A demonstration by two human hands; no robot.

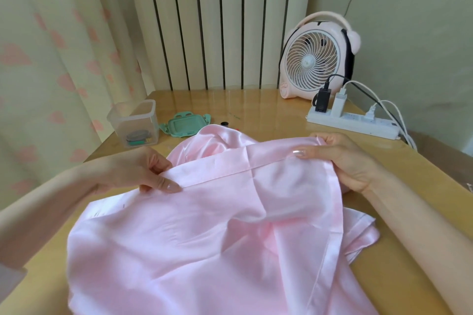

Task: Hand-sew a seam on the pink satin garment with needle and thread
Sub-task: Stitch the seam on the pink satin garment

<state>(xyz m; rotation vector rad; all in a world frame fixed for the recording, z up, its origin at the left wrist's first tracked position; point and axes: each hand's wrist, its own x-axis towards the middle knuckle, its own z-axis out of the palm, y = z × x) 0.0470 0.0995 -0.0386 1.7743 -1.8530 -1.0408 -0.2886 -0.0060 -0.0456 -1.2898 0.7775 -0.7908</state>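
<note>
Satin, pink and glossy: the garment [204, 238] sprawls over the near half of the wooden table [268, 110]. It looks light, limp and slippery, likely to slide out of a loose grip, so the stitched fold line across it seems the firmest place to hold. The left hand [151, 171] pinches the fold's left end between thumb and curled fingers. The right hand [343, 158] curls round the right end with the thumb on top, the fold taut between them. No needle shows. Beyond lie a clear plastic box [133, 125], a green lid [183, 127] and a black thread spool [224, 123].

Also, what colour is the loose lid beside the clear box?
The lid is mint green, head view.
</note>
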